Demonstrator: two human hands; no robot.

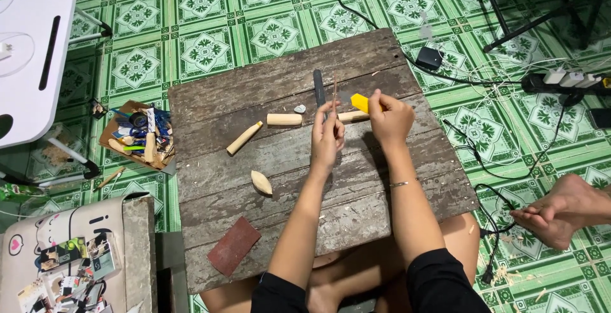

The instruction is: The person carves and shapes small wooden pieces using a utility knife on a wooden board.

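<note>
Nearby, a cardboard box (121,136) holds tools while hands grip a thin stick (334,90) and yellow knife (361,102).

On the wooden board (356,198), three dowels (284,119) lie in a row behind the carved piece (261,182). The sandpaper sheet (233,245) lies at its near left corner. Left of it, a cardboard box (118,141) sits on the floor (267,7).

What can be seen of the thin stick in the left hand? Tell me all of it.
The thin stick is a slender, pale brown sliver, apparently wood or bamboo. It stands nearly upright, pinched at its lower end in the grip of the left hand, its tip rising above the fingers over the weathered wooden board. The right hand, holding a yellow-handled tool, is close beside it; whether they touch cannot be told.
</note>
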